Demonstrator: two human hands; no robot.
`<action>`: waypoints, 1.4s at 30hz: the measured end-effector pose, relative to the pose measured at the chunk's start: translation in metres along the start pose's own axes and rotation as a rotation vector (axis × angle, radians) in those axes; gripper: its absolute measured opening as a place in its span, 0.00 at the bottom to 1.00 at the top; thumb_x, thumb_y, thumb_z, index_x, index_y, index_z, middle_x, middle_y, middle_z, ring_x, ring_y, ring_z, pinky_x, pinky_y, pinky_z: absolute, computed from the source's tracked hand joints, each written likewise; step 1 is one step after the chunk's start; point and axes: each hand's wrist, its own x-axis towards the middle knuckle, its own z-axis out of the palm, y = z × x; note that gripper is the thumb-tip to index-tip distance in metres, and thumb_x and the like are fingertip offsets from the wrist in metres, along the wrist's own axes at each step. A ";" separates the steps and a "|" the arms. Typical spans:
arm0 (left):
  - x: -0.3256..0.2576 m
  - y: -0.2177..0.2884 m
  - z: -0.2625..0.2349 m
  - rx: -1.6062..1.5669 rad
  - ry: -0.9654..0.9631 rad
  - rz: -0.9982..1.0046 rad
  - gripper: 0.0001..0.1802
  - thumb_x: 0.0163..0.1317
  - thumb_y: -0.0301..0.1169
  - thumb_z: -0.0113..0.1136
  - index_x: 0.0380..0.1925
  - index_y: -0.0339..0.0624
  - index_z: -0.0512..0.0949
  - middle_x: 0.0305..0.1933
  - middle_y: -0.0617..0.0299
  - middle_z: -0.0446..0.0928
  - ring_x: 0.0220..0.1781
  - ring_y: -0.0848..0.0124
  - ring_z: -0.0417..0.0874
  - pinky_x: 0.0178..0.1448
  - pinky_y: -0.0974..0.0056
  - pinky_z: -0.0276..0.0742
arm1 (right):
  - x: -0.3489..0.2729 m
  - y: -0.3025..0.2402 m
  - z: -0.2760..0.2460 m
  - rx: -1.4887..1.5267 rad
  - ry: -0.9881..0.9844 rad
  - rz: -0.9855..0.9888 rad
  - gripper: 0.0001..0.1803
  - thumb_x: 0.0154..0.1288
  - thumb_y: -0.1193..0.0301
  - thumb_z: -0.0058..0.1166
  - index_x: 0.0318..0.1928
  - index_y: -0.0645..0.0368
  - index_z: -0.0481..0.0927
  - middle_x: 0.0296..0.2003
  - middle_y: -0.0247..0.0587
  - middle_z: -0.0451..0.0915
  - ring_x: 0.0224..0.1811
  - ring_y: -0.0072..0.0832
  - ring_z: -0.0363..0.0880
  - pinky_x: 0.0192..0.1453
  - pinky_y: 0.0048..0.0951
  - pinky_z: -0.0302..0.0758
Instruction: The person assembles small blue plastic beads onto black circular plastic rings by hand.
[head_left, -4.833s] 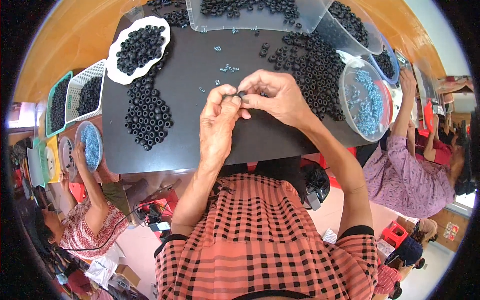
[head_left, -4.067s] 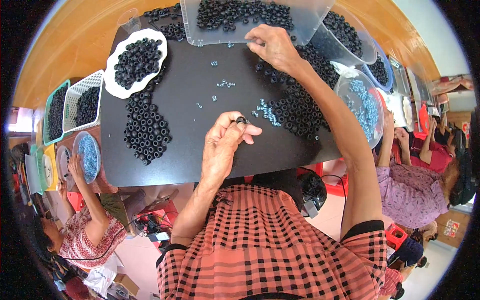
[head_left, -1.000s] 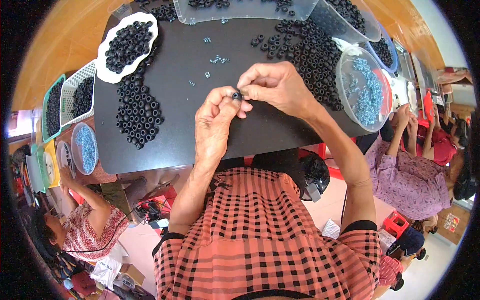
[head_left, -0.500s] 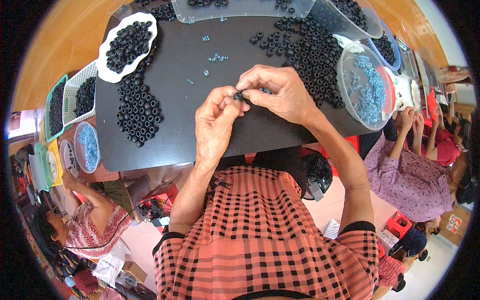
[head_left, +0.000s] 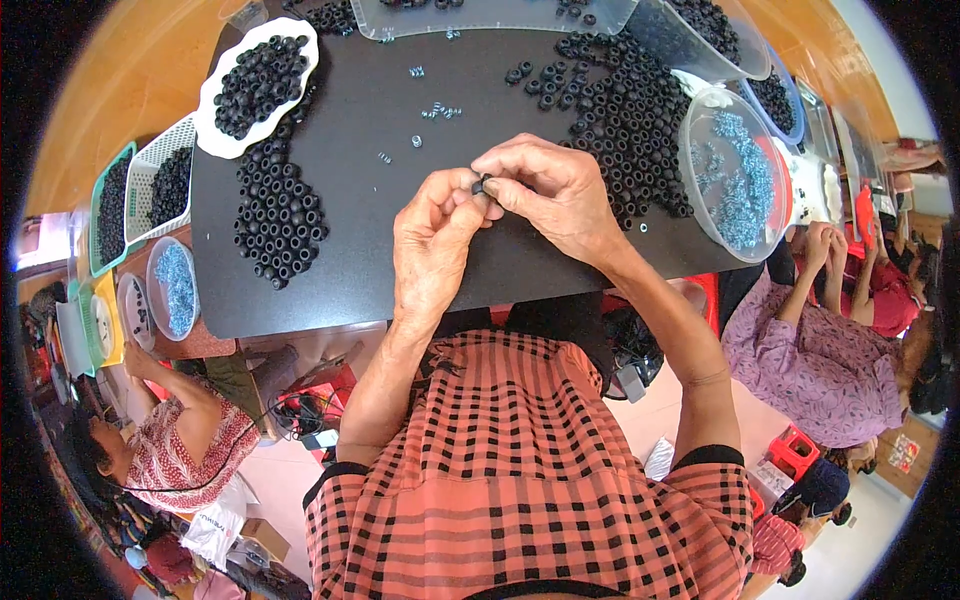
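Head view. The left hand [head_left: 433, 235] is holding a black piece [head_left: 480, 187]; its thumb and index finger are closing the gap around it, and the remaining fingers are curling behind. The right hand [head_left: 560, 190] is meeting the same piece from the right. Its thumb and index finger are standing narrow, with the tips touching the piece; whether they are also gripping a smaller part cannot be told, as the tips are covering that area. The black piece is sitting directly between both sets of fingers, above the dark surface [head_left: 370, 275].

Ahead of the fingers, small blue coiled pieces [head_left: 440, 111] are lying in short scattered groups. Farther ahead, a clear box [head_left: 480, 22] is standing with black pieces inside. To the right of the fingers, a broad spread of black rings [head_left: 630, 130] is lying loose, partly passing behind the right hand. Beyond that spread, a round clear tub [head_left: 700, 215] is containing blue coils. To the left of the fingers, well apart, a second group of black rings [head_left: 280, 225] is lying on the surface. Adjoining that group, on the side away from the person, a white scalloped plate [head_left: 222, 148] is carrying a heap of black rings.
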 end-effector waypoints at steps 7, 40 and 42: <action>0.001 0.000 -0.002 -0.081 -0.064 -0.055 0.08 0.65 0.20 0.50 0.43 0.33 0.75 0.32 0.63 0.78 0.36 0.77 0.79 0.44 0.72 0.76 | 0.003 0.001 -0.008 -0.201 -0.032 -0.210 0.09 0.59 0.81 0.56 0.40 0.64 0.82 0.36 0.38 0.80 0.29 0.20 0.79 0.35 0.20 0.76; 0.006 0.000 -0.007 -0.376 -0.114 -0.209 0.09 0.65 0.21 0.46 0.41 0.29 0.74 0.40 0.53 0.79 0.42 0.72 0.80 0.51 0.69 0.76 | -0.001 0.007 0.012 -0.719 0.134 -0.554 0.17 0.43 0.83 0.63 0.38 0.61 0.81 0.30 0.37 0.74 0.30 0.31 0.71 0.32 0.29 0.71; 0.007 0.001 -0.006 -0.382 -0.129 -0.198 0.09 0.65 0.21 0.46 0.41 0.29 0.74 0.40 0.53 0.79 0.42 0.71 0.80 0.51 0.69 0.75 | 0.000 0.007 0.011 -0.667 0.145 -0.525 0.17 0.42 0.83 0.63 0.38 0.61 0.81 0.30 0.37 0.74 0.29 0.31 0.71 0.31 0.29 0.71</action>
